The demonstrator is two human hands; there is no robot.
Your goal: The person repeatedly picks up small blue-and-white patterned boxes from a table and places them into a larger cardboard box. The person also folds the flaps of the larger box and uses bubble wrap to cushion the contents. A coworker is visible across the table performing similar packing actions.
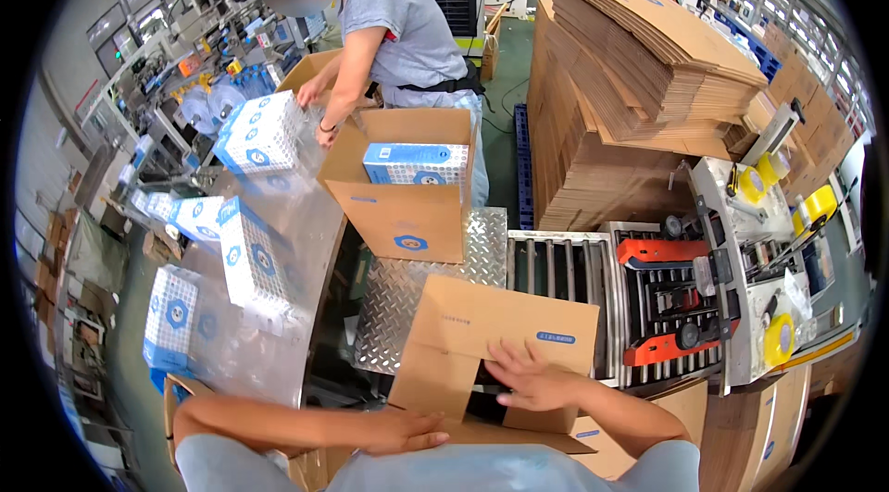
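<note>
A brown cardboard box [505,311] with its flaps partly folded stands right in front of me, and a dark gap shows between the flaps. My left hand [407,432] lies flat on the flap nearest my body, fingers stretched out to the right. With fingers spread, my right hand [528,376] rests against the box's right-hand flap. Neither hand is wrapped round anything. Beyond it, on a metal tread plate [384,307], stands an open carton [407,219] holding a blue-and-white packaged box [417,161].
A co-worker [403,24] handles white dotted packs [264,136] at the far left. More packs [171,311] lie on the steel table [310,293]. Roller conveyor [546,265], taping machine [662,251] and stacked flat cardboard [648,57] stand to the right.
</note>
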